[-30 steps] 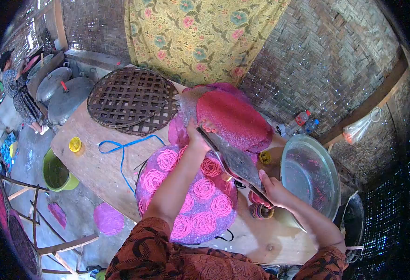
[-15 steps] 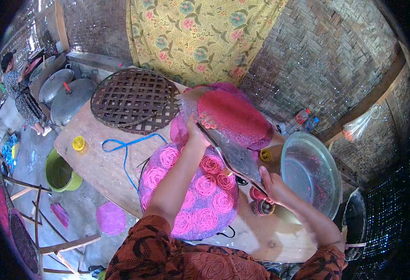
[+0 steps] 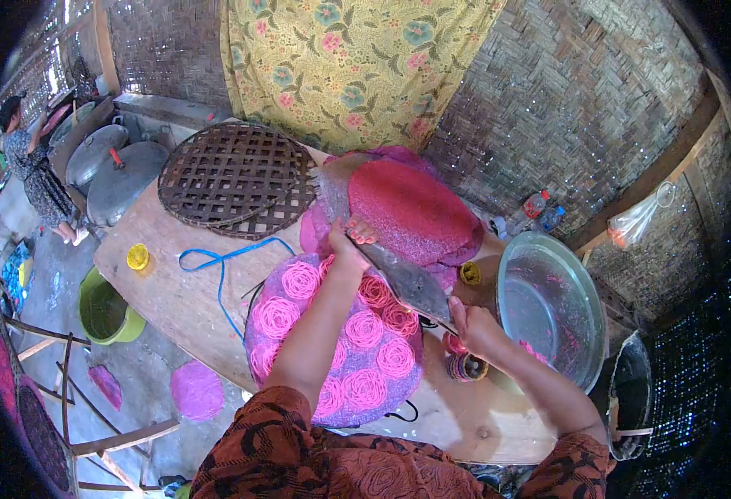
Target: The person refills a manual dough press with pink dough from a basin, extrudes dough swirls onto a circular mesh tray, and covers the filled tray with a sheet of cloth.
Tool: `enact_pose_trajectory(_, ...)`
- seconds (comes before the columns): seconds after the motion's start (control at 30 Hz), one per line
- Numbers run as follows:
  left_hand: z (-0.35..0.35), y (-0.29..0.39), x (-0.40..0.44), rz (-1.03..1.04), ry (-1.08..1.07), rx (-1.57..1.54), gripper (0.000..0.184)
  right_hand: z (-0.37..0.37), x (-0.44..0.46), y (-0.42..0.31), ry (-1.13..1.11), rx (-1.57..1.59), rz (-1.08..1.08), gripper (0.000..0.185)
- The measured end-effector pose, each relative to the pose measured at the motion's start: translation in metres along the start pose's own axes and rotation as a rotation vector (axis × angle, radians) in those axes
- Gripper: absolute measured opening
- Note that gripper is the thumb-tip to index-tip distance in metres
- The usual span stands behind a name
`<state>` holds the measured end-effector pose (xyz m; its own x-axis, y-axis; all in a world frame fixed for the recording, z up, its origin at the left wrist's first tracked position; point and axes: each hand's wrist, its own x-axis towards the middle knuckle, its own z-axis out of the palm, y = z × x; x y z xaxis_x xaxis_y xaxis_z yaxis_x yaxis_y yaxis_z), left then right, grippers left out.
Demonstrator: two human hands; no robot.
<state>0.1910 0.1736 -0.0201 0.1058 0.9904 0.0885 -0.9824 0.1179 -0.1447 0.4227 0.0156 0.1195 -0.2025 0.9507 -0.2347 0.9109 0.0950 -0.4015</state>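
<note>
A dark, flat board-like tool (image 3: 411,284) slants across the space between my hands, above a round tray covered with purple mesh (image 3: 357,358). My left hand (image 3: 350,239) is closed on its upper left end. At the lower right end, my right hand (image 3: 475,331) grips it with the thumb on top. Several pink noodle-like coils (image 3: 365,328) lie on the mesh, and redder ones (image 3: 399,318) sit just under the tool. Below my right hand is a round striped object (image 3: 466,367), partly hidden.
A red heap (image 3: 415,208) on pink cloth lies behind my hands. To the right stands a large translucent basin (image 3: 511,287). Woven bamboo trays (image 3: 236,179), a blue strap (image 3: 222,283) and a yellow lid (image 3: 137,256) are on the left. Another person (image 3: 37,170) stands far left by large pots.
Both hands and the tool have shifted slightly to the left, the left hand also a little lower. The tool is tilted differently. Far left, the other person's arms have moved.
</note>
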Motion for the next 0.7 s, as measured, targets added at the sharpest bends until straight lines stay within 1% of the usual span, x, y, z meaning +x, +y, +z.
enact_pose_trajectory(0.03,0.001,0.005,-0.001,0.022,-0.020,0.007,0.034,0.004,0.005,0.001,-0.022,0.060,0.046,0.065)
enact_pose_trajectory(0.07,0.002,0.010,-0.003,0.033,0.010,0.031,0.035,0.014,0.012,0.011,0.029,-0.059,-0.097,0.055)
enact_pose_trajectory(0.1,0.003,0.014,-0.006,0.036,0.008,0.034,0.035,0.017,0.014,0.011,0.030,-0.058,-0.101,0.055)
enact_pose_trajectory(0.17,0.007,0.022,-0.010,0.076,0.078,0.070,0.036,0.021,0.015,0.008,-0.038,-0.046,-0.112,0.057)
enact_pose_trajectory(0.2,0.007,0.026,-0.011,0.064,0.010,0.051,0.037,0.022,0.015,0.005,-0.060,-0.041,-0.116,0.057)
enact_pose_trajectory(0.23,0.008,0.031,-0.012,0.066,0.006,0.055,0.037,0.022,0.014,-0.001,-0.046,-0.008,-0.125,0.058)
enact_pose_trajectory(0.3,0.017,0.040,-0.013,0.052,-0.020,0.086,0.043,0.020,0.013,-0.005,-0.022,0.030,-0.141,0.058)
enact_pose_trajectory(0.37,0.048,0.042,-0.019,0.049,-0.058,0.140,0.042,0.018,0.011,-0.005,-0.096,0.173,-0.088,0.058)
enact_pose_trajectory(0.4,0.069,0.041,-0.022,0.074,-0.111,0.204,0.042,0.016,0.010,-0.003,-0.089,0.181,-0.093,0.058)
enact_pose_trajectory(0.43,0.088,0.040,-0.026,0.097,-0.161,0.269,0.042,0.013,0.007,0.002,-0.134,0.353,-0.029,0.058)
enact_pose_trajectory(0.47,0.106,0.038,-0.029,0.024,-0.410,0.221,0.045,0.010,0.004,0.007,-0.182,0.524,0.035,0.058)
enact_pose_trajectory(0.5,0.142,0.027,-0.043,0.021,-0.412,0.230,0.045,0.001,-0.006,0.008,-0.179,0.532,0.029,0.058)
enact_pose_trajectory(0.53,0.188,0.008,-0.063,0.120,-0.299,0.409,0.043,-0.014,-0.024,0.006,-0.240,0.697,-0.067,0.056)
enact_pose_trajectory(0.57,0.213,-0.003,-0.072,0.221,-0.187,0.585,0.044,-0.029,-0.040,0.004,-0.300,0.859,-0.170,0.055)
enact_pose_trajectory(0.6,0.214,-0.001,-0.070,0.225,-0.197,0.594,0.044,-0.040,-0.056,0.005,-0.287,0.985,-0.187,0.057)
enact_pose_trajectory(0.63,0.211,0.005,-0.065,0.257,-0.258,0.823,0.043,-0.044,-0.072,0.011,-0.275,1.110,-0.206,0.059)
enact_pose_trajectory(0.67,0.205,0.012,-0.059,0.288,-0.316,1.051,0.044,-0.045,-0.086,0.031,-0.223,1.172,-0.269,0.064)
enact_pose_trajectory(0.7,0.189,0.022,-0.048,0.293,-0.323,1.058,0.044,-0.042,-0.102,0.057,-0.172,1.234,-0.330,0.070)
